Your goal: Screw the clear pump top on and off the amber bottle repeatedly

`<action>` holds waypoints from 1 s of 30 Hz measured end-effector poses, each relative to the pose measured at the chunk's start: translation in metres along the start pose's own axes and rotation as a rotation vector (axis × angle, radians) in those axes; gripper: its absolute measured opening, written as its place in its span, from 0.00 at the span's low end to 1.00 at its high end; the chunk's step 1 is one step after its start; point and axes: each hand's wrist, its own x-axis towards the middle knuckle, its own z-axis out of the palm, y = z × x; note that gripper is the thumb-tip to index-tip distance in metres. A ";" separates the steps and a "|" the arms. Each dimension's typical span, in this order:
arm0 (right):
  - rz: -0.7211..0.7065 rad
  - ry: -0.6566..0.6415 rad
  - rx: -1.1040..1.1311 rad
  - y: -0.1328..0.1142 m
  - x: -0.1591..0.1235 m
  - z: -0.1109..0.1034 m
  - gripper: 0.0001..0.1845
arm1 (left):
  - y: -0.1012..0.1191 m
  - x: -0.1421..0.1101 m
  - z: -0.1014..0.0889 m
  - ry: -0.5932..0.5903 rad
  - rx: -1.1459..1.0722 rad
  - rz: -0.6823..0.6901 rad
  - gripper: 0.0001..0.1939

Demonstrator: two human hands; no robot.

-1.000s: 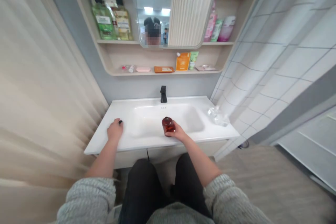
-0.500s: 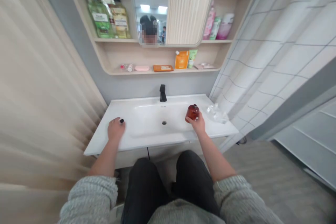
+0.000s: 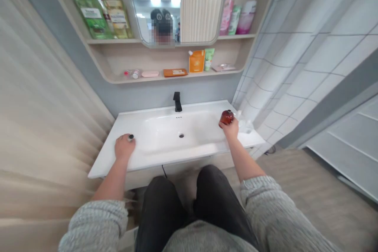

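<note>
My right hand is wrapped round a reddish-brown bottle with a dark top, at the right end of the white washbasin. On the left side of the counter, my left hand closes round a small item with a round black end; fingers cover most of it, so its kind is unclear. Clear plastic items lie just beyond my right hand. Between my hands is the basin's drain, with a black faucet behind it.
Above the basin hangs a shelf unit holding an orange pouch, a green tube and a flat orange packet. Large mouthwash-like bottles stand upper left. A beige curtain borders the left, a white checked curtain the right.
My right hand has carried the reddish-brown bottle to the right, from the basin's edge toward the clear plastic items. My left hand stays about where it was on the counter. The view has shifted slightly.
</note>
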 end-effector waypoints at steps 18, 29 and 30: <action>0.110 0.162 -0.113 0.017 0.018 0.025 0.44 | 0.010 0.001 -0.005 -0.065 0.059 -0.051 0.26; 0.105 0.194 -0.098 0.014 0.013 0.025 0.45 | 0.010 0.000 -0.003 -0.020 0.030 -0.060 0.29; 0.105 0.202 -0.092 0.013 0.012 0.025 0.45 | 0.010 0.000 -0.004 -0.024 0.026 -0.064 0.29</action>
